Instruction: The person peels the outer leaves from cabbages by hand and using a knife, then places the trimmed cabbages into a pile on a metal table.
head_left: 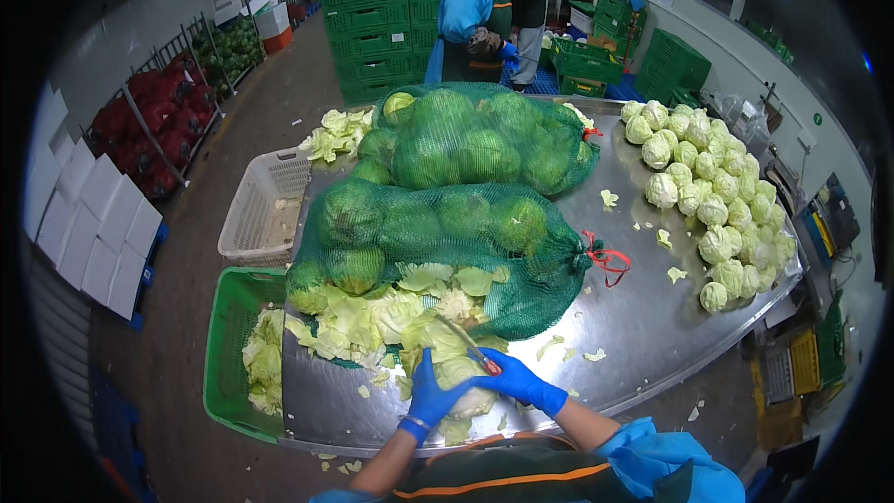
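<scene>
A pale green cabbage (pixel 456 372) with loose outer leaves rests at the near edge of the metal table. My left hand (pixel 434 399), in a blue glove, grips its left side. My gloved right hand (pixel 520 382) is closed round the handle of a knife (pixel 463 337), whose curved blade points up and left over the leaves. Part of the cabbage is hidden by my hands. Just beyond it lie peeled cabbage leaves (pixel 372 319), heaped against a green mesh sack (pixel 410 228) of cabbages tied with red cord.
Another mesh sack (pixel 484 156) lies behind. Many trimmed cabbages (pixel 712 186) are piled on the table's right. A green crate (pixel 220 354) holding leaves and a white crate (pixel 244 233) stand left. Two people (pixel 475 14) stand beyond the table near stacked green crates (pixel 372 23).
</scene>
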`<state>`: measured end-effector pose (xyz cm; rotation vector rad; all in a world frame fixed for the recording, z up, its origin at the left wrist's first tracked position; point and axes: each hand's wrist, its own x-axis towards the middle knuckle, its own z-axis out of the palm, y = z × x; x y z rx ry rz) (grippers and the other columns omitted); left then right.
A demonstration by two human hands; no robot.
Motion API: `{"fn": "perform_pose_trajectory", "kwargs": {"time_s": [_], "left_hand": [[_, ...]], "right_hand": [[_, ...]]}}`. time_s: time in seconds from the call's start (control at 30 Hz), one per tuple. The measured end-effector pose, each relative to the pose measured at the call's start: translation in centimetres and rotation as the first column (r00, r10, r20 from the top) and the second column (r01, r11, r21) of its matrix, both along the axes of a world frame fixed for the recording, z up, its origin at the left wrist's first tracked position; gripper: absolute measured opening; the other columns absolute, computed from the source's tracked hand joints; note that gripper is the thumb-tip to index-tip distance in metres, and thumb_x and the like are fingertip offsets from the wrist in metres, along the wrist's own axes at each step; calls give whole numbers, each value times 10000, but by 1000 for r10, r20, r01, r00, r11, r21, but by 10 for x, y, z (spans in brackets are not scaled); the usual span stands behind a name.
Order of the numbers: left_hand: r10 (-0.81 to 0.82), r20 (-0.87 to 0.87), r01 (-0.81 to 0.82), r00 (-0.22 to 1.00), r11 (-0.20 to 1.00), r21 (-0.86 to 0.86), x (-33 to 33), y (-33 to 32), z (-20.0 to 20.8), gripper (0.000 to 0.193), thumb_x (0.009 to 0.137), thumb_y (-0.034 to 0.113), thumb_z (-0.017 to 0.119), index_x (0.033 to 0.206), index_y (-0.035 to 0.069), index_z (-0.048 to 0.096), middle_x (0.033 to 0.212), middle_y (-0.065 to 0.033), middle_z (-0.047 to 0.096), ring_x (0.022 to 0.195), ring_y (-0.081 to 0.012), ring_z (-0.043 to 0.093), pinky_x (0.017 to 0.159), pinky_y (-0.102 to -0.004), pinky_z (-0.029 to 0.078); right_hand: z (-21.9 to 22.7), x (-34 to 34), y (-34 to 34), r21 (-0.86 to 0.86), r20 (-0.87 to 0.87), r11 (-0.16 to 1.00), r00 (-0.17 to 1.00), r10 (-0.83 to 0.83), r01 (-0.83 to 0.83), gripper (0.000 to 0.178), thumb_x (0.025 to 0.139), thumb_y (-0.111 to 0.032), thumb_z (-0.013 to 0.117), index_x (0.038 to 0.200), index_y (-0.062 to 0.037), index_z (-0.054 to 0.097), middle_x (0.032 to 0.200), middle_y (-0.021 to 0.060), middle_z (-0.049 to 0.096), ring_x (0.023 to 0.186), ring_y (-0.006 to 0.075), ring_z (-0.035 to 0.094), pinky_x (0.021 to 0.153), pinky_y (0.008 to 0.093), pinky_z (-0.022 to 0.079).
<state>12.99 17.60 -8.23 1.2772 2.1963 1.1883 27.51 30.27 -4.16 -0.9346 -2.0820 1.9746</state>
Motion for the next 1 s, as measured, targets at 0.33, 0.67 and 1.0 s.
{"fn": "perform_pose_trajectory", "kwargs": {"time_s": [0.33,0.67,1.0], "left_hand": [[-55,693,84,718,996,-9,-51,5,-19,270,789,182,663,1002,18,641,945,-96,646,811,-129,594,748,-266,482],[-435,-145,423,889,900,-106,-9,6,54,868,586,332,791,1327,153,377,1324,-192,367,1192,-352,369,992,-427,308],[-74,48,77,996,995,-63,12,33,22,869,550,386,810,1258,54,429,1146,-205,471,1086,-348,431,960,-419,309]], "right_hand": [[5,7,-17,-183,-97,979,990,-104,85,649,760,-229,704,1306,-63,395,1229,86,478,1125,158,429,959,286,334],[-42,9,11,-255,47,943,977,-208,213,563,883,-297,546,1321,-3,349,1140,112,560,995,162,538,902,284,406],[8,61,-54,433,12,865,959,-284,251,441,888,-148,471,1319,-217,413,837,80,516,800,232,540,719,322,449]]}}
